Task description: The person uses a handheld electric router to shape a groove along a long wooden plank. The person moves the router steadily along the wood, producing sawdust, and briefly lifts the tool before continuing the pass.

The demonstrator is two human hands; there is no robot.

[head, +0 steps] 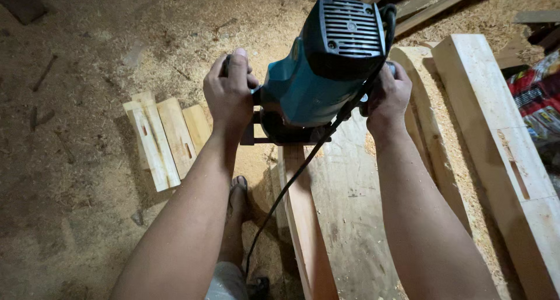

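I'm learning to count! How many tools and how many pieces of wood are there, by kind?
Power tool, held by the left hand and right hand: 1
Small wood slats on the sawdust floor: 3
Long plank under the tool: 1
Big pale beam at the right: 1
Total: 6

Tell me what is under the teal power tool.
The teal power tool, gripped by the left hand and right hand, sits on the end of a narrow reddish board beside a wider plank. Its base hides the cutter and contact area.
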